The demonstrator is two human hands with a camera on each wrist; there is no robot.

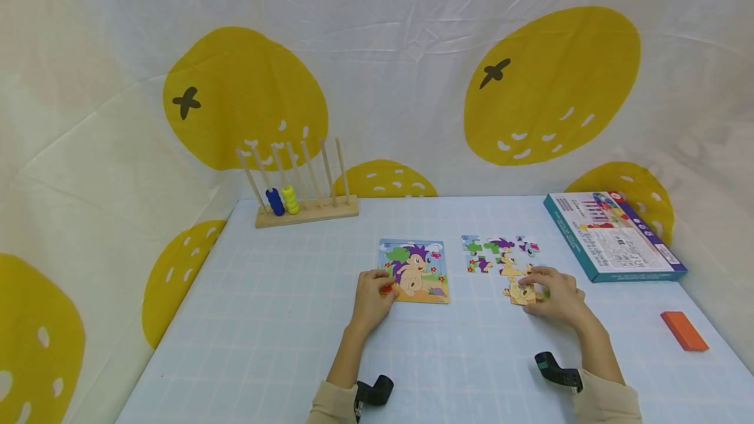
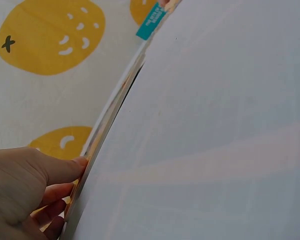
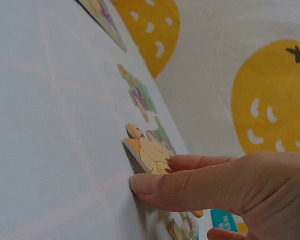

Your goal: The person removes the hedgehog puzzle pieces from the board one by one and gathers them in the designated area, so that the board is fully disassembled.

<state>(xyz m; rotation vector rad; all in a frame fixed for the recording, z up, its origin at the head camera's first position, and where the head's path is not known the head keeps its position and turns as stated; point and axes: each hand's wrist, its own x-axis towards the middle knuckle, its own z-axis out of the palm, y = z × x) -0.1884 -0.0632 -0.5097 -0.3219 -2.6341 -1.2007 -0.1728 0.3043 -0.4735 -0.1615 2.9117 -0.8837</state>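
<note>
A square hedgehog puzzle board (image 1: 420, 271) lies on the table with its full picture showing. At its lower left corner, my left hand (image 1: 372, 296) holds the edge between thumb and fingers. My right hand (image 1: 556, 294) pinches a yellow-tan puzzle piece (image 1: 521, 294) by its right side. The right wrist view shows this puzzle piece (image 3: 149, 156) tilted, one edge off the table, with the thumb at its near edge. Loose puzzle pieces (image 1: 499, 245) lie beyond it in a partly joined group. Some pieces beneath the right hand are partly hidden.
A wooden peg stand (image 1: 309, 212) with blue and yellow beads is at the back left. At the back right lies a flat teal-edged box (image 1: 618, 237). An orange block (image 1: 684, 331) rests near the right edge of the table (image 1: 247, 319).
</note>
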